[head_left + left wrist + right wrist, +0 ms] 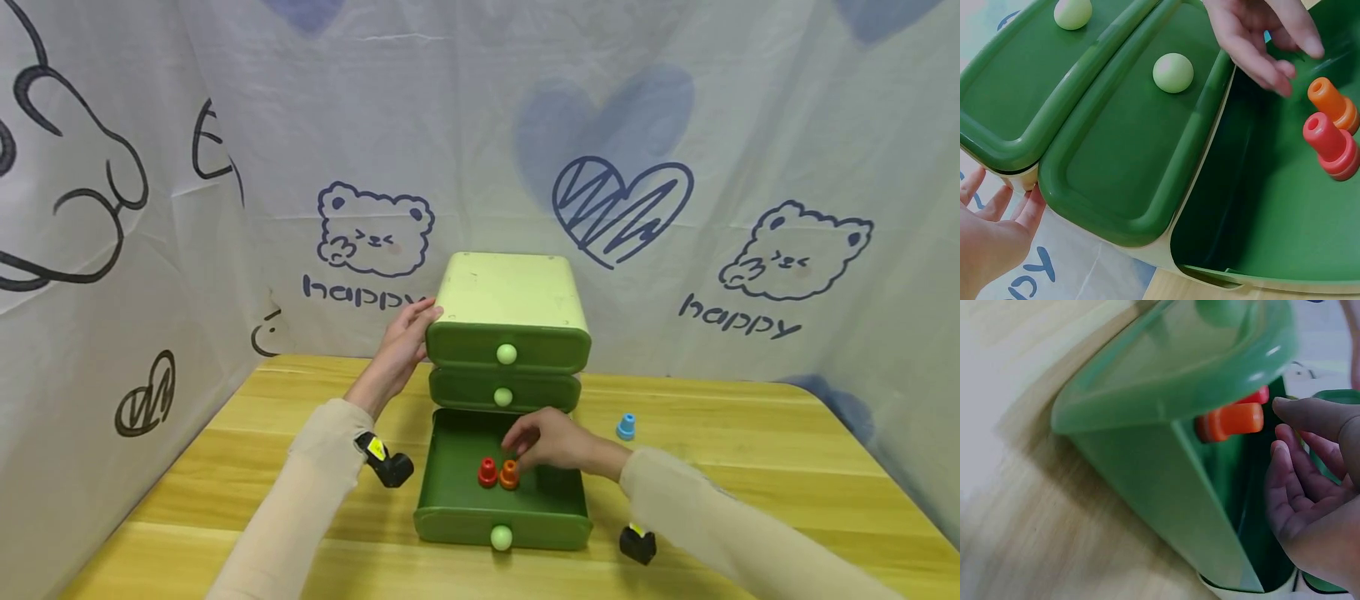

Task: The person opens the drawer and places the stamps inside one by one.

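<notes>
A small green chest of drawers (510,292) with a pale top stands on the table, its bottom drawer (465,525) pulled out. Inside that drawer a red cone-shaped peg (487,473) and an orange one (510,476) stand upright side by side. My right hand (555,440) hovers over the drawer just beside the orange peg, thumb and fingers apart with nothing between them. My left hand (405,337) rests against the chest's upper left side, its fingertips (1032,209) touching the edge by the top drawers.
A light blue peg (626,427) stands on the wooden table (712,467) right of the chest. Both upper drawers are closed, each with a round pale knob (507,354). A printed cloth (480,125) hangs behind the table and along its sides.
</notes>
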A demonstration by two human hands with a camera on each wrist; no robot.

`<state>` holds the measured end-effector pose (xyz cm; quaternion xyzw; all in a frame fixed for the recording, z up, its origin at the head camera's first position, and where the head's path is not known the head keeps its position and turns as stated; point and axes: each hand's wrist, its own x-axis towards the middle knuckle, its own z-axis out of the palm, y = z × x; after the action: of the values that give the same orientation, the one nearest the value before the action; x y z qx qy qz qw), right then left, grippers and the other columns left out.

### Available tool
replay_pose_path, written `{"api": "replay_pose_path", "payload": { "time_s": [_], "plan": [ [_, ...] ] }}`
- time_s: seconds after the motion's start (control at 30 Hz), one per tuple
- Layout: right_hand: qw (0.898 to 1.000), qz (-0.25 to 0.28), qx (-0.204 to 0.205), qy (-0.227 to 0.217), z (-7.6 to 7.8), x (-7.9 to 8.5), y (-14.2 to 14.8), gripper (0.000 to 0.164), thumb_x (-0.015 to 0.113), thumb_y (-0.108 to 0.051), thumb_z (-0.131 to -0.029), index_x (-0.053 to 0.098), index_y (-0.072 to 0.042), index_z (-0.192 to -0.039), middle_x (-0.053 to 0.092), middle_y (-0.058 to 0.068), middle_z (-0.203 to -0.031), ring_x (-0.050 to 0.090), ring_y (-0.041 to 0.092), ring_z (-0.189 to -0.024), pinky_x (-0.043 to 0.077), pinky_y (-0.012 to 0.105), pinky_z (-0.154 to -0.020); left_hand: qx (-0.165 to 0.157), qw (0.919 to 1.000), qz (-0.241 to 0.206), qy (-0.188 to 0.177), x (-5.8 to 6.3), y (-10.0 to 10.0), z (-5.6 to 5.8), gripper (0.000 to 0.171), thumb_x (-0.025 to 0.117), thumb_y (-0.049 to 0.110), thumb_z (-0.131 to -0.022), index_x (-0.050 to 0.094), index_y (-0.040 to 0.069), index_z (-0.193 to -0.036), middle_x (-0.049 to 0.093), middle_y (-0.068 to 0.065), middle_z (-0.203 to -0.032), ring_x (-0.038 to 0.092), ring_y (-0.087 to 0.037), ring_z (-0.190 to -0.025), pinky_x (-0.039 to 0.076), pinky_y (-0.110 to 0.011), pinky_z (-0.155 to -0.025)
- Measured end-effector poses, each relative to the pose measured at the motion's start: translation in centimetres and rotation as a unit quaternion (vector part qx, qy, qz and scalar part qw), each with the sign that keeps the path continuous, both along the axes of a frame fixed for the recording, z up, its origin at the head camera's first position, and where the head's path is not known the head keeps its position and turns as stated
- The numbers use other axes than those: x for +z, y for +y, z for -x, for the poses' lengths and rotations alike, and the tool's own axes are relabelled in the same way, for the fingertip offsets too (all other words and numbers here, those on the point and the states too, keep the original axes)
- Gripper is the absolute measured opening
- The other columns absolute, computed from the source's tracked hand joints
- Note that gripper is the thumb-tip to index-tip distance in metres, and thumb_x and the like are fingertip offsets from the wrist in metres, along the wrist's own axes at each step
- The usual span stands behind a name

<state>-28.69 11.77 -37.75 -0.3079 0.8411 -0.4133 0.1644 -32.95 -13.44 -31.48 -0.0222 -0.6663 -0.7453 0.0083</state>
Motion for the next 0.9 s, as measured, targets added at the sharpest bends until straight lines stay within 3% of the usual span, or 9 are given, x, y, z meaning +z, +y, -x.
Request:
{"api": "replay_pose_path", "payload": {
  "time_s": [0.23,0.43,0.6,0.9],
  "plan": [
    [0.998,0.048,-0.031,-0.021,-0.8,1.2,2.3,0.031,0.073,-0.001,-0.082,0.065,0.007,-0.111,0.066,0.019,-0.106,0.061,0.018,-0.087,0.055,0.03,-0.074,-0.001,1.0,-0.004,-0.001,0.1,0.1,-0.1,0.059,0.054,0.029,-0.097,0.034,0.009,-0.148,0.036,-0.015,-0.141,0.045,-0.028,-0.123,0.043,-0.036,-0.102],
    [0.995,0.061,-0.073,-0.015,-1.1,1.9,5.3,0.032,0.072,-0.003,-0.084,0.064,0.007,-0.114,0.065,0.018,-0.106,0.06,0.021,-0.09,0.055,0.032,-0.077,0.001,1.0,-0.006,-0.004,0.1,0.0,0.0,0.059,0.055,0.028,-0.097,0.034,0.008,-0.148,0.036,-0.015,-0.141,0.046,-0.028,-0.12,0.044,-0.037,-0.101],
    [0.99,0.069,-0.122,-0.007,-0.9,1.1,8.1,0.031,0.072,-0.001,-0.083,0.065,0.009,-0.112,0.065,0.018,-0.106,0.061,0.022,-0.089,0.056,0.031,-0.076,-0.003,0.9999,-0.012,-0.009,0.1,0.0,0.1,0.059,0.056,0.028,-0.097,0.034,0.007,-0.148,0.036,-0.014,-0.145,0.045,-0.029,-0.124,0.044,-0.037,-0.101],
    [0.975,0.034,-0.22,0.018,0.0,-0.6,12.3,0.031,0.07,-0.007,-0.087,0.064,0.007,-0.113,0.066,0.017,-0.106,0.06,0.022,-0.089,0.054,0.036,-0.076,-0.002,0.9999,-0.013,-0.006,0.1,-0.1,0.0,0.059,0.055,0.027,-0.096,0.035,0.007,-0.148,0.036,-0.014,-0.146,0.044,-0.029,-0.125,0.045,-0.036,-0.1]
  ]
}}
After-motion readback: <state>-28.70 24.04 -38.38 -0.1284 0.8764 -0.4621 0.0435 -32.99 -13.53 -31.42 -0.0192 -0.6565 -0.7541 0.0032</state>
